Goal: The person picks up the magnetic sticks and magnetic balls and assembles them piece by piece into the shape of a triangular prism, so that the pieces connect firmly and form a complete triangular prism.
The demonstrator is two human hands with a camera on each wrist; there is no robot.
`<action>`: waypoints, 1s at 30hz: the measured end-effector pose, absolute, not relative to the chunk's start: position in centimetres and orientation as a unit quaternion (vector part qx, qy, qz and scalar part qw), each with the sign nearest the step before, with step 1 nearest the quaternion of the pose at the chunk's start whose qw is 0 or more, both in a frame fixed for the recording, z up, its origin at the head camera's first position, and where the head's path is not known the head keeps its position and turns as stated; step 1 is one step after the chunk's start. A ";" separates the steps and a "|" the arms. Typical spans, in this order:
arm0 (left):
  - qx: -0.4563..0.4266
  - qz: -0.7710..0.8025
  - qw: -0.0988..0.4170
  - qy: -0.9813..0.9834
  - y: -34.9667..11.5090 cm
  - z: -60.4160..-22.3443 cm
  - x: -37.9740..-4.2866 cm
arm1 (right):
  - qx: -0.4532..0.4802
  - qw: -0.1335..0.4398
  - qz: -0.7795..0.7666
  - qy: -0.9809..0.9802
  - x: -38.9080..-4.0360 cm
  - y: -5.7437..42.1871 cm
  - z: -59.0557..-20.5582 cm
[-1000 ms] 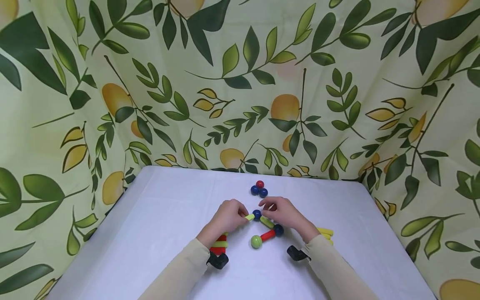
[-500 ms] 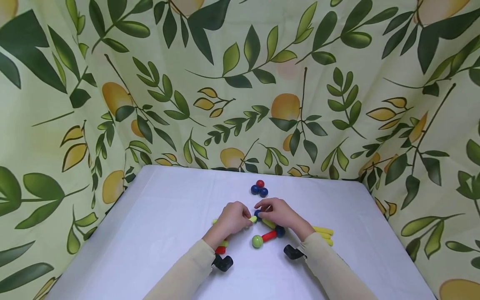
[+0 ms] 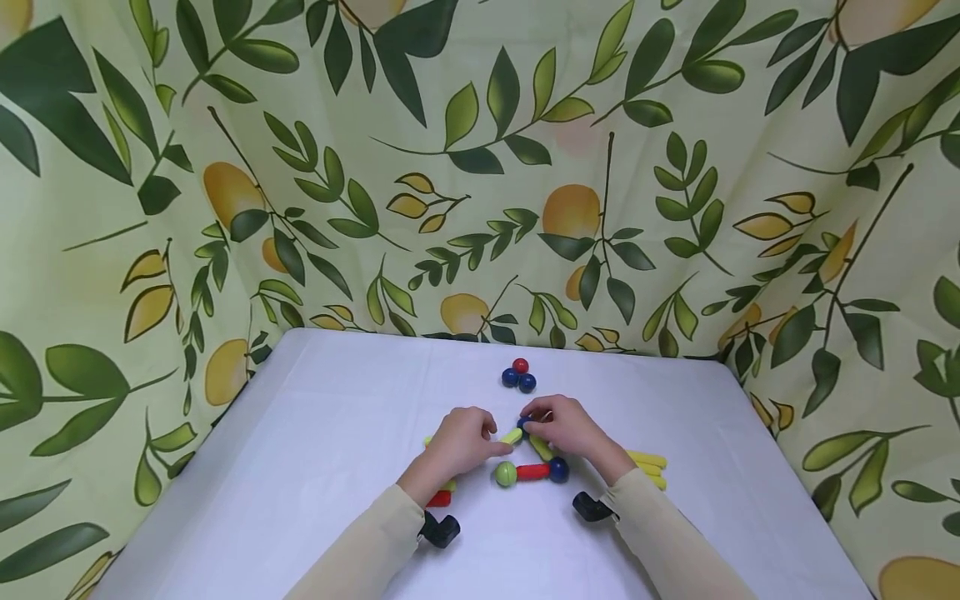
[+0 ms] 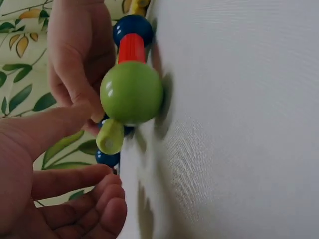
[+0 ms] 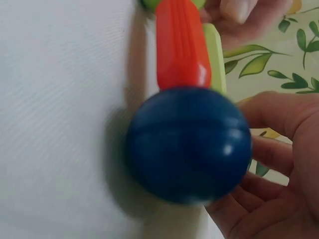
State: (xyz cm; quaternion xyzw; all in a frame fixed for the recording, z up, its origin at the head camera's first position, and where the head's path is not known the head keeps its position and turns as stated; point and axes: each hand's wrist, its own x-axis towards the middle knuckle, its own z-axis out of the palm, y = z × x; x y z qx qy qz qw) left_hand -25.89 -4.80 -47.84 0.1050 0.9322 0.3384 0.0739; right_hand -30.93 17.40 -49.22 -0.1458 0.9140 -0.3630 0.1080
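Observation:
On the table stands a chain of toy balls and rods. A green ball, a red rod and a near blue ball form its front. A green rod runs from there to a far blue ball, which my right hand pinches between thumb and fingers. From that ball a light green rod points toward my left hand. The left fingers are loosely spread and hold nothing, the thumb stretched out near the light green rod. In the right wrist view the near blue ball hides part of the chain.
Two blue balls and a red ball sit together farther back. Yellow rods lie beyond my right wrist. Red rods and light green rods lie partly hidden under my left forearm. A patterned cloth encloses the table.
My left hand has let go of the light green rod. The chain has turned: the green ball shifted left and the far blue ball slightly right, with my right hand on it.

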 end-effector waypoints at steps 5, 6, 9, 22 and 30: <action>0.118 0.327 0.087 0.934 -4.5 -47.6 -24.8 | -0.105 0.082 -0.384 0.914 -30.8 18.0 -49.4; 0.120 0.326 0.086 0.934 -4.4 -47.6 -24.7 | -0.101 0.080 -0.387 0.913 -30.8 18.0 -49.4; 0.117 0.321 0.084 0.936 -4.4 -47.8 -24.7 | -0.093 0.085 -0.393 0.911 -30.6 18.1 -49.6; 0.119 0.329 0.101 0.931 -5.1 -48.2 -25.8 | -0.092 0.090 -0.397 0.909 -30.1 18.2 -49.7; 0.134 0.319 0.097 0.933 -5.3 -48.1 -26.2 | -0.096 0.093 -0.395 0.909 -30.0 18.1 -49.7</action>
